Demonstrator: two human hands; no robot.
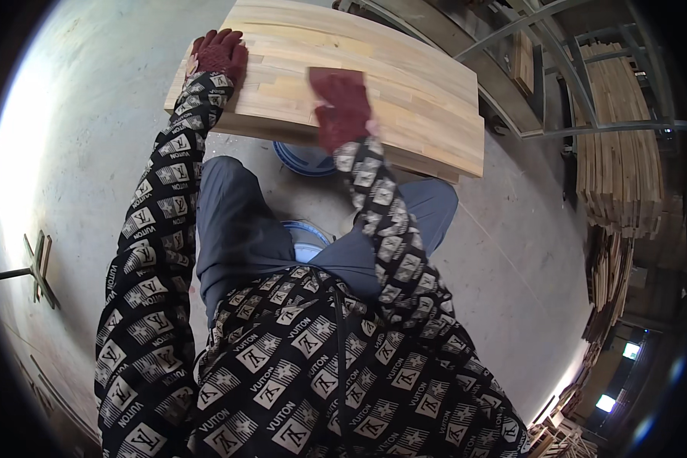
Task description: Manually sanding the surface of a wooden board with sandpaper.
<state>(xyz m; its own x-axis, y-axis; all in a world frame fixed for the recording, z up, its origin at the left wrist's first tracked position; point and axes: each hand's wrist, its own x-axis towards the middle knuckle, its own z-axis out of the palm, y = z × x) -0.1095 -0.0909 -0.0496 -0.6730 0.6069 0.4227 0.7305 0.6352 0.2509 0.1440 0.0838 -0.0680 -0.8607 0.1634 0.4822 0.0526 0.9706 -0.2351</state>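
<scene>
A pale wooden panel (pixel 420 84) made of glued strips lies flat in front of my knees. My left hand (pixel 220 55), in a dark red knitted glove, rests on its left end with the fingers spread. Over the near middle of the panel is my right hand (pixel 340 126), gloved in the same red and smeared by motion. Beneath and beyond its fingers shows a square-cornered dark red sheet (pixel 337 82) that looks like sandpaper, pressed on the wood. The right fingers themselves are hard to make out.
Below the panel stands a blue-rimmed bucket (pixel 305 162); another blue round thing (pixel 307 233) shows between my legs. A metal frame (pixel 588 126) and stacked wooden boards (pixel 618 168) stand at the right. A metal stand (pixel 38 271) is on the concrete floor at the left.
</scene>
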